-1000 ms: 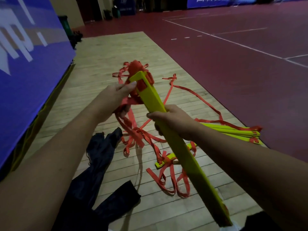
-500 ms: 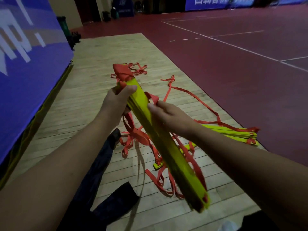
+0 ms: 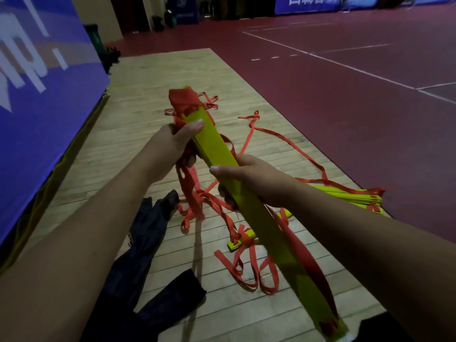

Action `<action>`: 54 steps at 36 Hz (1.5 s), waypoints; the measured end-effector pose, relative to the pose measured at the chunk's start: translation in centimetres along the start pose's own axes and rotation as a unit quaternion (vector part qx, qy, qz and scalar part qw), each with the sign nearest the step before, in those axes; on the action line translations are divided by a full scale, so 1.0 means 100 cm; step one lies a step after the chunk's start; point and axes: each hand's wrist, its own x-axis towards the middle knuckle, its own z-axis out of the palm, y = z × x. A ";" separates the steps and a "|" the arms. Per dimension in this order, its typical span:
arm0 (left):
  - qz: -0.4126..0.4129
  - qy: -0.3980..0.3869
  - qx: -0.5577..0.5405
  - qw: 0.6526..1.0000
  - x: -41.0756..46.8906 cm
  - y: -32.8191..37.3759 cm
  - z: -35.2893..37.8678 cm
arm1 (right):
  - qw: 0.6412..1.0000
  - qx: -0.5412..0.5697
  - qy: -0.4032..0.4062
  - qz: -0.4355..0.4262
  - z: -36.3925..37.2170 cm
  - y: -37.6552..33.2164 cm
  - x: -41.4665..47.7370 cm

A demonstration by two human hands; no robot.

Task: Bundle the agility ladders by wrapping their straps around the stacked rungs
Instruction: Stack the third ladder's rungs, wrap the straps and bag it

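Within left hand (image 3: 170, 148) and right hand (image 3: 250, 180) — stacked rungs (image 3: 214, 146), tilted away

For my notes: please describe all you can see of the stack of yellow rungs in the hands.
The stack of flat yellow plastic-looking rungs is long and narrow, held aloft, slanting away from the camera. The left hand grips it near the far end, the right hand near the middle. Red webbing straps bunch over its far end and hang along its near half.
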 end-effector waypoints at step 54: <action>-0.171 0.033 -0.003 0.985 -0.001 -0.006 0.044 | 0.832 -0.503 0.232 -0.024 0.007 0.004 0.016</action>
